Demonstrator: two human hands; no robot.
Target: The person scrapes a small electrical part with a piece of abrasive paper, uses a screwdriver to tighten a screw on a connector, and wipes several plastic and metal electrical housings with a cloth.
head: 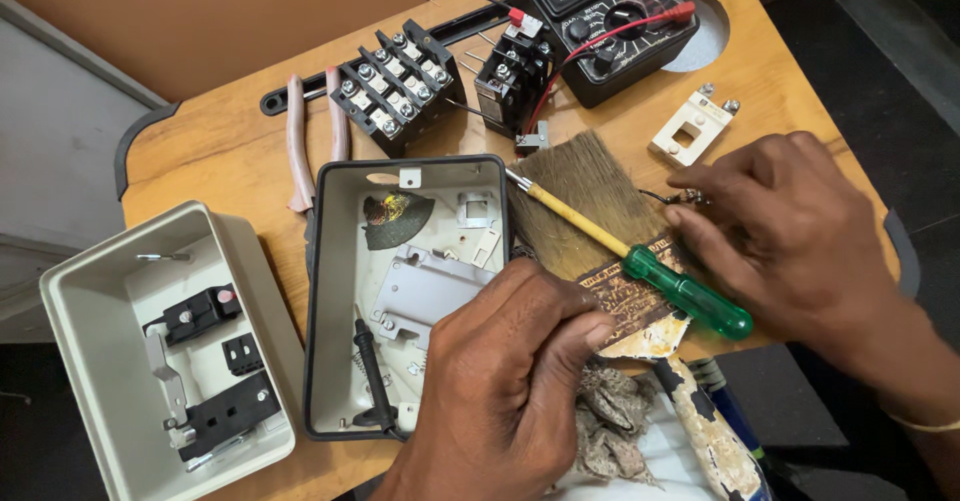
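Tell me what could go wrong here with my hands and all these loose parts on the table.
The right hand is pinching a small metal part near the table edge; it could drop and roll off. The green-handled screwdriver rests loosely across the paintbrush between both hands, so a nudge might send it sliding. The left hand works at the open box rim, and might knock it.

My left hand [500,381] covers the lower right corner of the open grey enclosure [335,291], whose upper half stays reachable from above. Between my hands, the paintbrush [590,201] and green-handled screwdriver [690,296] block the table [220,151]. Bare wood remains beside the white switch plate [692,126], ahead of my right hand [780,231].
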